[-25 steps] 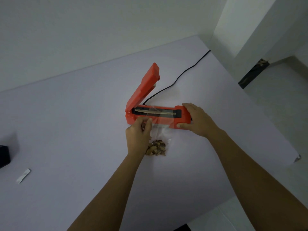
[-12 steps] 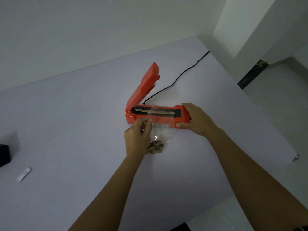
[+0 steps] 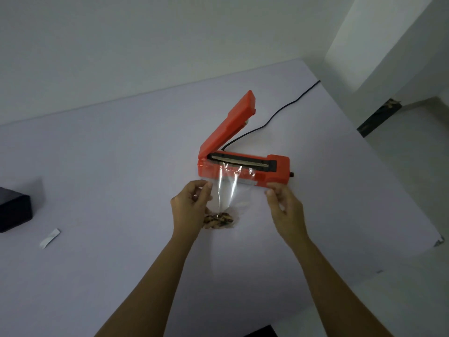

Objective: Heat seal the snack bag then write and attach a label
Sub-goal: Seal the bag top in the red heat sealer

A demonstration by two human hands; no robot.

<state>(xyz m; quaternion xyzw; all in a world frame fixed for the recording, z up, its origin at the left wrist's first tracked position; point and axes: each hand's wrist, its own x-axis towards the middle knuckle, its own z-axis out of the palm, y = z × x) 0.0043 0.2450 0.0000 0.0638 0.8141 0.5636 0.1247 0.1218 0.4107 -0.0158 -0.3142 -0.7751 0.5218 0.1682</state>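
Unmarked clear snack bag (image 3: 230,190) between hands (image 3: 239,205)

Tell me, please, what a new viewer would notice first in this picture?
The orange heat sealer stands out mid-table, its lid raised and a black cord trailing behind. Just before it, the left hand and right hand hold a clear snack bag by its sides, its open top lying on the sealer.
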